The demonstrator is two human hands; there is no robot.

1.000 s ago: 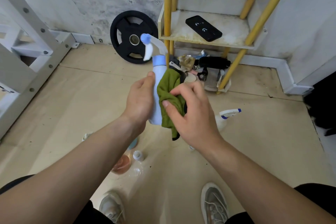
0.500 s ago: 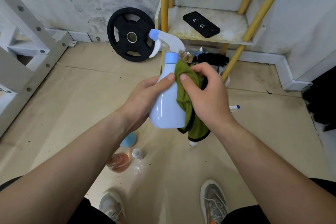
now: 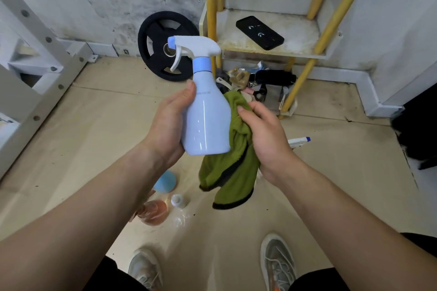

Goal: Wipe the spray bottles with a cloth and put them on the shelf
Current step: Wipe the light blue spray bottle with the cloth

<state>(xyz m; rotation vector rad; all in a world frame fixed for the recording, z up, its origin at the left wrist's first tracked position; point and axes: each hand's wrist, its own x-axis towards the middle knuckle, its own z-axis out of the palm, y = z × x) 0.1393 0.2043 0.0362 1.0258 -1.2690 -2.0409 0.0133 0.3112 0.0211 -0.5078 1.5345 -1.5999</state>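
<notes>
My left hand (image 3: 169,125) grips a pale blue spray bottle (image 3: 205,123) with a white trigger head, held upright in the middle of the view. My right hand (image 3: 264,134) holds a green cloth (image 3: 233,168) with a dark hem against the bottle's right side; the cloth hangs below the bottle. The yellow-framed shelf (image 3: 305,35) stands behind, with its white board at bottle-head height. On the floor lie another spray bottle's nozzle (image 3: 299,141) behind my right hand, a blue cap-like bottle (image 3: 166,181), a pinkish clear bottle (image 3: 153,211) and a small white-capped one (image 3: 177,201).
A black phone (image 3: 259,32) lies on the shelf board. Clutter (image 3: 257,82) sits under the shelf. A black weight plate (image 3: 157,38) leans on the wall, a white metal frame (image 3: 35,59) stands left, and my shoes (image 3: 277,264) are below.
The bottle has turned upright and more of its body faces me. My right hand and the cloth slid from the neck down to the bottle's right side.
</notes>
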